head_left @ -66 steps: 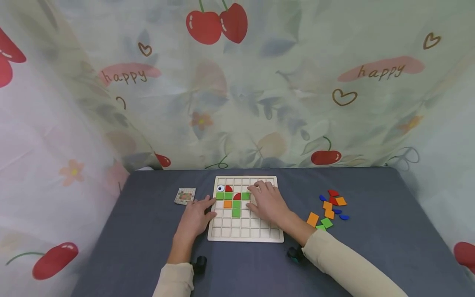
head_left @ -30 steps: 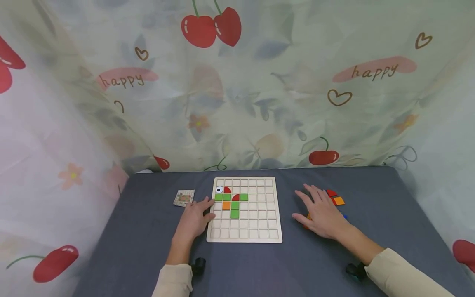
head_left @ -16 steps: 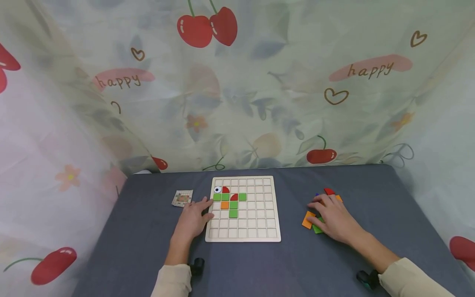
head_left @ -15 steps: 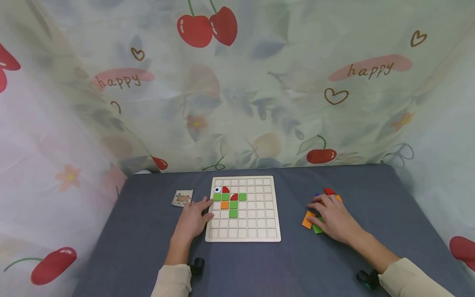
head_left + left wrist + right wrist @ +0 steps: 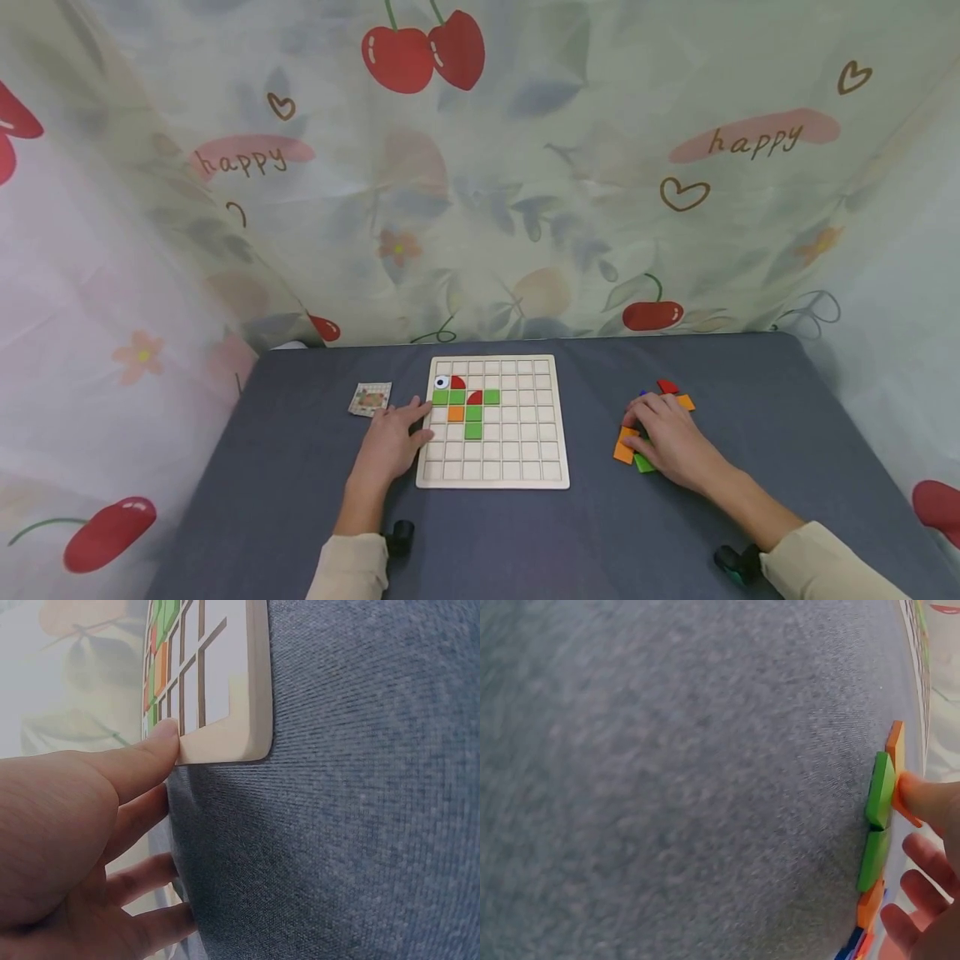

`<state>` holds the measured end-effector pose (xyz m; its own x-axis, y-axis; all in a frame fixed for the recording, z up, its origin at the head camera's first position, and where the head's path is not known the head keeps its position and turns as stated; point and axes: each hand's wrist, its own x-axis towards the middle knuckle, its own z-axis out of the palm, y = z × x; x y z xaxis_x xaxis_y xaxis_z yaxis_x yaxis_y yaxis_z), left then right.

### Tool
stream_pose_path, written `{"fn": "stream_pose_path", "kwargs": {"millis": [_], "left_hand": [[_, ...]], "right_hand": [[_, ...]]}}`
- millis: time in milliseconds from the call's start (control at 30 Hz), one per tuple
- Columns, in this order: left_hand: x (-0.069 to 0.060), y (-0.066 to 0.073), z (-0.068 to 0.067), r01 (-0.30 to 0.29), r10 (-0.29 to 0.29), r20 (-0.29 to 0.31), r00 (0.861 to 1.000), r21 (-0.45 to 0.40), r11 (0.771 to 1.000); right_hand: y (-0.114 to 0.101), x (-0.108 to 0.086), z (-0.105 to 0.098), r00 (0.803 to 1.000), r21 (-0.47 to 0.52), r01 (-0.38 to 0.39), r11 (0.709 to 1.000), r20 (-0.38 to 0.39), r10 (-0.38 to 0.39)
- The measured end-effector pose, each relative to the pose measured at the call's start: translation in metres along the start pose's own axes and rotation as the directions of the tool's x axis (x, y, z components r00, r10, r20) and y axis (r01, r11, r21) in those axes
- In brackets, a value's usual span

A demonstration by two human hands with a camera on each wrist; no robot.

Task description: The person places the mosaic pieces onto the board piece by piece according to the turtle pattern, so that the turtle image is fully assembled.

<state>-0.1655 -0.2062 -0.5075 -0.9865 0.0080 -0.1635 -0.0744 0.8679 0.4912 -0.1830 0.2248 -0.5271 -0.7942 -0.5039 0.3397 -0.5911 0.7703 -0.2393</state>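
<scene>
The pale grid board [image 5: 525, 458] holds green, red and orange tiles and an eye piece in its upper left part. My left hand [image 5: 388, 442] rests at its left edge, fingers spread; in the left wrist view the thumb of the left hand [image 5: 82, 825] touches the board's rim [image 5: 251, 735]. Over the loose tiles to the right, my right hand [image 5: 675, 442] is bent with its thumb at an orange tile [image 5: 625, 446]. The right wrist view shows that thumb against the orange tile [image 5: 897, 750], the other fingers of the right hand [image 5: 937, 877] loosely bent and apart from it.
A small patterned card [image 5: 370, 399] lies left of the board, close to the left fingertips. Green [image 5: 643, 463], red [image 5: 667, 387] and orange [image 5: 686, 402] tiles show around the right hand. Behind the dark cloth-covered table [image 5: 495, 542] hangs a printed curtain [image 5: 480, 208].
My right hand has left the board and moved right to the loose tiles, its fingers drawing in more over the last half second. The left hand has stayed at the board's edge.
</scene>
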Motion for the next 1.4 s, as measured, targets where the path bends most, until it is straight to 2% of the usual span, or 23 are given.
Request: {"fn": "stream_pose_path", "kwargs": {"millis": [167, 267, 400, 500, 667, 867, 1033, 1400], "left_hand": [[0.0, 0.0, 0.001, 0.009, -0.009, 0.0, 1.0, -0.003, 1.0], [0.001, 0.001, 0.001, 0.011, -0.011, 0.0, 1.0, 0.0, 1.0], [0.001, 0.001, 0.002, 0.014, -0.014, -0.001, 1.0, -0.001, 1.0], [0.001, 0.0, 0.002, 0.015, -0.015, -0.004, 1.0, 0.0, 1.0], [-0.001, -0.001, 0.001, 0.011, -0.011, -0.008, 1.0, 0.001, 1.0], [-0.002, -0.002, 0.002, 0.012, -0.012, -0.008, 1.0, 0.004, 1.0], [-0.001, -0.002, 0.002, 0.012, -0.012, -0.01, 1.0, 0.002, 1.0], [0.0, -0.001, 0.002, 0.005, -0.005, -0.017, 1.0, -0.005, 1.0]], "right_hand": [[-0.003, 0.008, -0.002, 1.0, 0.044, -0.01, 0.999, 0.009, 0.01], [-0.007, 0.015, -0.004, 0.996, 0.069, -0.069, 0.995, 0.064, 0.064], [-0.013, 0.027, -0.007, 0.973, 0.121, -0.18, 0.976, 0.169, 0.158], [-0.021, 0.036, -0.006, 0.961, 0.168, -0.22, 0.961, 0.206, 0.184], [-0.035, 0.047, 0.004, 0.969, 0.197, -0.199, 0.96, 0.187, 0.162], [-0.053, 0.06, 0.013, 0.965, 0.249, -0.215, 0.944, 0.203, 0.166], [-0.066, 0.073, 0.021, 0.973, 0.286, -0.189, 0.939, 0.182, 0.141], [-0.094, 0.096, 0.043, 0.97, 0.34, -0.209, 0.917, 0.19, 0.151]]}}
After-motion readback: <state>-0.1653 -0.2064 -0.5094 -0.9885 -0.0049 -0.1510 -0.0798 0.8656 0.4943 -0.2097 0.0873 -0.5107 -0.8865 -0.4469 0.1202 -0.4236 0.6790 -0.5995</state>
